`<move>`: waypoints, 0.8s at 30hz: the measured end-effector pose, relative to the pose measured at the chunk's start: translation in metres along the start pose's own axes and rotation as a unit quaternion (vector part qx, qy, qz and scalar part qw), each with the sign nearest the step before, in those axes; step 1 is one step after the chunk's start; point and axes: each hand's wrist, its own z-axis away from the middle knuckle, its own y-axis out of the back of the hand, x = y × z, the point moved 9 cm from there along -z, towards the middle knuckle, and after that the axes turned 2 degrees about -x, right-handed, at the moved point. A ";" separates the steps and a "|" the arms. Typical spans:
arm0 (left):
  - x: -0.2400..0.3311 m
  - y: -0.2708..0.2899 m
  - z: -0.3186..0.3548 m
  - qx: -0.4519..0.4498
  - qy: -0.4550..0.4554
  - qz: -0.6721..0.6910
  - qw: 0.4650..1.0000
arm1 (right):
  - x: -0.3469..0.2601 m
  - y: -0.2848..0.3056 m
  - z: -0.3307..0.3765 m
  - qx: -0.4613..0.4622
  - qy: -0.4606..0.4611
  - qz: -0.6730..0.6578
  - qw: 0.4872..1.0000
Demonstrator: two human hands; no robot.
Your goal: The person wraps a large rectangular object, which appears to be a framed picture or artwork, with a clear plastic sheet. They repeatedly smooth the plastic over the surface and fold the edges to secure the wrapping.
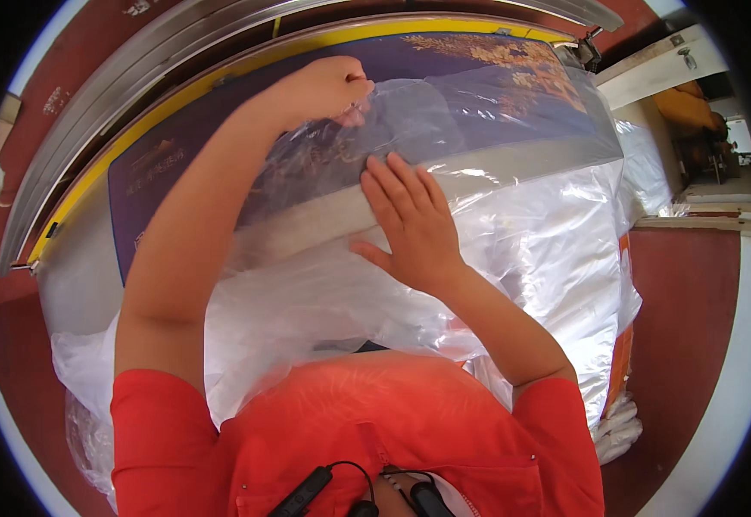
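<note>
Clear plastic film (530, 233) lies in loose, shiny folds over a flat surface in front of me. Under its far part a dark purple mat (220, 155) with a golden tree pattern shows through. My left hand (336, 90) reaches over the mat, its fingers closed on the edge of the film. Close to it, my right hand (410, 224) rests flat on the film with fingers stretched out, over a pale grey strip beside the mat.
A yellow edge (91, 185) and curved metal rails (56, 142) run along the far side. White film hangs down near my body and at the right. Red floor (685, 302) shows at the right, with a white cabinet or panel (664, 65) at the upper right.
</note>
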 end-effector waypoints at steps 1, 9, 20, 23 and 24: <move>0.000 -0.007 -0.009 -0.020 0.013 0.009 1.000 | 0.001 -0.001 0.005 0.003 0.008 -0.009 1.000; 0.028 -0.035 -0.058 -0.004 -0.095 -0.096 0.991 | -0.003 0.008 0.003 0.023 0.021 -0.046 0.998; -0.229 0.202 0.355 0.336 -0.209 0.441 0.805 | -0.029 -0.008 -0.111 -0.172 0.044 -0.077 0.981; -0.284 0.263 0.595 0.616 0.055 0.043 0.785 | -0.072 -0.022 -0.105 -0.247 0.099 -0.098 0.959; -0.306 0.282 0.677 0.590 0.088 -0.052 0.801 | -0.076 -0.021 -0.104 -0.254 0.108 -0.098 0.956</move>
